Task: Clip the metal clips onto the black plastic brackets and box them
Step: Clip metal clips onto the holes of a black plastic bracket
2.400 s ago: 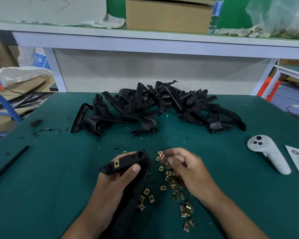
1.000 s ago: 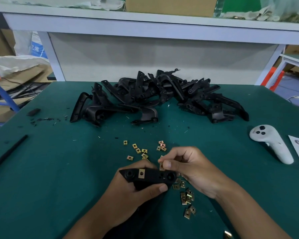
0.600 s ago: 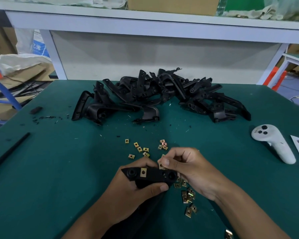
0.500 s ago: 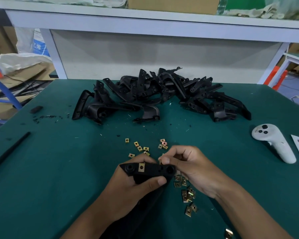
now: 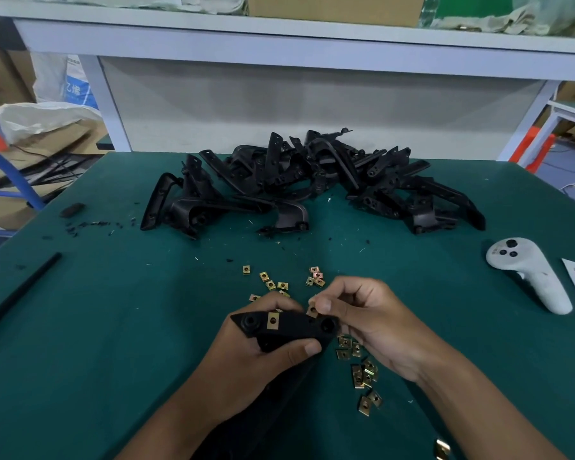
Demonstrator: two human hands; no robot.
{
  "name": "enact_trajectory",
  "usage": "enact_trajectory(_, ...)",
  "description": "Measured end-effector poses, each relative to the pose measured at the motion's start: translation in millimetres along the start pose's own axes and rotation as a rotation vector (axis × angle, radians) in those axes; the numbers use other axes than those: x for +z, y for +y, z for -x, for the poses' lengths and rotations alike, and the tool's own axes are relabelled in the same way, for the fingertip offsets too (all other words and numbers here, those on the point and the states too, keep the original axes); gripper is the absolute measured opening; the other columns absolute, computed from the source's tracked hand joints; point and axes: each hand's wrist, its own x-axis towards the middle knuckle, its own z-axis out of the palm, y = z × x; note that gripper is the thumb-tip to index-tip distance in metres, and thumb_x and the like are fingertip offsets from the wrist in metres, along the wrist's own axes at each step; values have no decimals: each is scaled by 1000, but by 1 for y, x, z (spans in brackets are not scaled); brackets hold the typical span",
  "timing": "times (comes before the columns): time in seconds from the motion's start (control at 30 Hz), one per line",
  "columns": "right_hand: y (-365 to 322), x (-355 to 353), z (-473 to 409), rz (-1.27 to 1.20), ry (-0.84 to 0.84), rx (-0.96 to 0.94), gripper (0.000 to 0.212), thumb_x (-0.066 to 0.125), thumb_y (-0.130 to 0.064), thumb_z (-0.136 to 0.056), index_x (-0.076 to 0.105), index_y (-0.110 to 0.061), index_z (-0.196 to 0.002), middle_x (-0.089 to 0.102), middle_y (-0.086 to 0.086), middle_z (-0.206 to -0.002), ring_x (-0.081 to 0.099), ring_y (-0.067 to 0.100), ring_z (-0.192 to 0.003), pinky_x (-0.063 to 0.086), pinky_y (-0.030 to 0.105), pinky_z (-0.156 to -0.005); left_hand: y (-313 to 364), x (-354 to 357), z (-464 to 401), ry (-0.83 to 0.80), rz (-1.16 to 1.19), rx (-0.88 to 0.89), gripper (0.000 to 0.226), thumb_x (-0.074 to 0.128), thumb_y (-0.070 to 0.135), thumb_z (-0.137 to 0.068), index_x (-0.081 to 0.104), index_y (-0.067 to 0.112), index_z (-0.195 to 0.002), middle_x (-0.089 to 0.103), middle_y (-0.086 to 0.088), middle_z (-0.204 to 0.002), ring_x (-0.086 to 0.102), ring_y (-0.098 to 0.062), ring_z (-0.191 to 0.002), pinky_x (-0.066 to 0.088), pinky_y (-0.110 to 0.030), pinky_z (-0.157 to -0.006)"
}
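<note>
Black bracket (image 5: 289, 330) gripped in your left hand (image 5: 246, 363); your right hand (image 5: 369, 323) pinches a metal clip (image 5: 312, 312) against its top edge

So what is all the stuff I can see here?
table: one, green, under everything
bracket pile: many, black, far middle of table
held bracket: one, black, in left hand, one gold clip already on it
loose clips: many, gold, scattered on the table near the hands
pinched clip: one, gold, at held bracket's top edge
controller: one, white, right side of table
stick: one, black, left edge
cardboard box: one, brown, shelf above
left hand: grips held bracket
right hand: pinches clip
</note>
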Motion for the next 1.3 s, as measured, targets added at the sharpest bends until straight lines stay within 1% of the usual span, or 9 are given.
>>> enact_trajectory(0.13,-3,-3,2,42,-25,-15,39,88,-60,-64,78,-27,-81,74,1,-92,65,18,-93,53,28,-83,3,1,1,-26,-14,0,21,82,33,-81,65,24,-90,63,14,-79,58,-2,-73,45,-12,-68)
enact_trajectory(0.27,-7,-5,4,77,-84,-34,33,84,-58,-71,78,-28,-85,77,-2,-97,68,13,-94,55,24,-84,4,2,1,-51,31,-13,23,84,15,-81,65,21,-93,64,15,-80,59,0,-74,46,-12,-68)
enact_trajectory(0.33,-8,-6,5,97,-91,-47,35,79,-62,-76,79,-29,-90,77,-2,-101,70,12,-97,53,24,-85,5,3,2,-29,54,-19,27,85,20,-78,64,21,-95,64,14,-79,59,-1,-73,46,-12,-67)
enact_trajectory(0.47,-5,-9,6,128,-103,-95,51,69,-71,-79,77,-29,-106,74,8,-108,68,30,-105,53,47,-93,6,2,2,34,92,-36,30,84,32,-74,64,25,-94,63,8,-80,57,-6,-72,46,-16,-65)
enact_trajectory(0.6,-1,1,5,246,-71,-166,53,86,-59,-69,71,-37,-115,73,-9,-102,69,11,-96,53,24,-82,5,0,0,91,113,-14,27,79,33,-81,56,22,-93,61,5,-80,55,-10,-72,45,-18,-65)
enact_trajectory(0.87,5,4,3,249,46,-288,39,78,-53,-82,71,-39,-119,73,-2,-109,70,10,-99,54,20,-83,8,-4,0,114,202,-58,39,78,24,-85,62,27,-121,67,-13,-108,66,-17,-99,53,-25,-87)
enact_trajectory(1.0,5,2,4,253,63,-291,38,76,-55,-83,71,-40,-118,73,-6,-108,69,7,-96,52,18,-82,12,-2,-3,228,205,-36,29,82,16,-74,76,24,-102,76,-5,-104,72,-16,-96,56,-24,-83)
enact_trajectory(1.17,3,4,5,301,71,-300,35,72,-59,-85,70,-42,-116,73,-11,-108,68,4,-93,51,16,-80,9,1,-3,278,239,-25,30,80,4,-72,80,19,-98,78,-12,-101,74,-20,-93,59,-26,-83)
enact_trajectory(1.3,3,4,6,405,63,-314,29,65,-59,-90,68,-45,-115,70,-13,-109,66,9,-99,48,14,-80,12,1,-2,286,228,-43,29,84,10,-70,80,19,-98,78,-10,-100,75,-21,-94,58,-25,-83)
